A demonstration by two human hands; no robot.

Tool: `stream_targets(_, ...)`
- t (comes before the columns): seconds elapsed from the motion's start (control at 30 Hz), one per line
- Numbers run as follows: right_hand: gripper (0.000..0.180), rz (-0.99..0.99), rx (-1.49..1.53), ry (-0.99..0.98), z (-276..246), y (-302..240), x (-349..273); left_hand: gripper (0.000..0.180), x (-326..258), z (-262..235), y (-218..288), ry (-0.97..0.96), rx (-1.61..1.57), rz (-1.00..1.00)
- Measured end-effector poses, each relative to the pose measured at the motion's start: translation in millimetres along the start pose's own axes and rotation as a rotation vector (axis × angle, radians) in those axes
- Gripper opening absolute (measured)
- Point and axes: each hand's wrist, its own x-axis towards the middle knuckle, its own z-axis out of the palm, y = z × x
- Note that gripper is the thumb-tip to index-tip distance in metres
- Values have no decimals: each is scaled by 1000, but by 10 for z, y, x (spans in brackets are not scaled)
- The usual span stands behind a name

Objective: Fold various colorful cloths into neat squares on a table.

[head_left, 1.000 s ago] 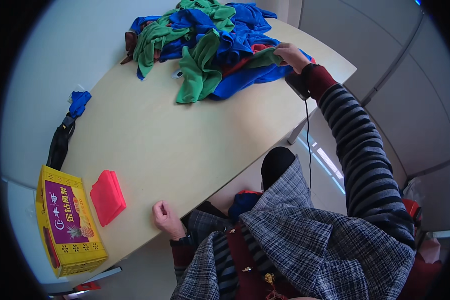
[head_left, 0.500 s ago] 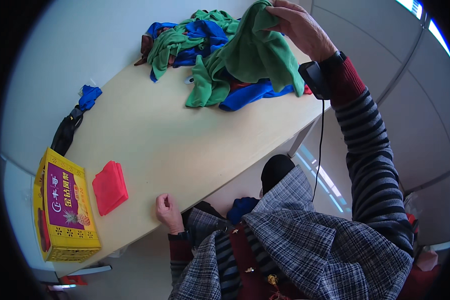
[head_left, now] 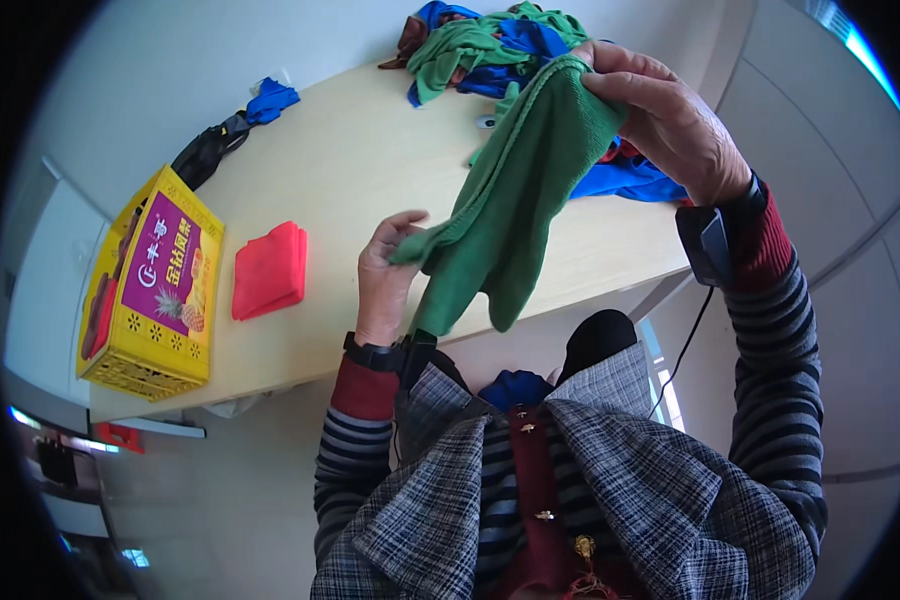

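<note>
Green cloth [head_left: 520, 215] hangs betw. both hands [head_left: 385, 275], above table [head_left: 370, 170].

- Yellow box-shaped package [head_left: 150, 290], lying at the left end of the pale worktop [head_left: 370, 180], near its front corner, just left of a folded red cloth [head_left: 268, 270].
- Purple label panel [head_left: 170, 265] on the upward face, rectangular, with a small picture of a pineapple at its lower edge.
- Rows of small star-like marks along the yellow side wall facing the viewer.
</note>
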Motion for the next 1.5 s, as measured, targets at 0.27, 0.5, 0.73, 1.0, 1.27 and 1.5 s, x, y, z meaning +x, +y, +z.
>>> stream_targets(0.27, 16, 121, -511, 209, -51, 8, -119, 13, -50, -445, 533, 272, 25, 97)
stream_targets(0.5, 11, 226, -1245, -20, -563, 162, -84, 9, 293, -526, 743, 38, 298, 177)
stream_targets(0.73, 11, -406, -1609, 288, -692, 164, 387, 7, 1011, -624, 909, 157, 401, 335)
stream_targets(1.0, 6, -507, -1552, 241, -438, 728, 121, 23, 164, -595, 720, 217, 775, 540)
stream_targets(1.27, 20, 456, -725, -67, -455, 1867, -1146, 23, -989, -452, -870, 85, 882, 174)
stream_targets(1.5, 29, 839, -251, 672, -283, 2976, -4016, 20, -990, -384, -963, 86, 850, 155)
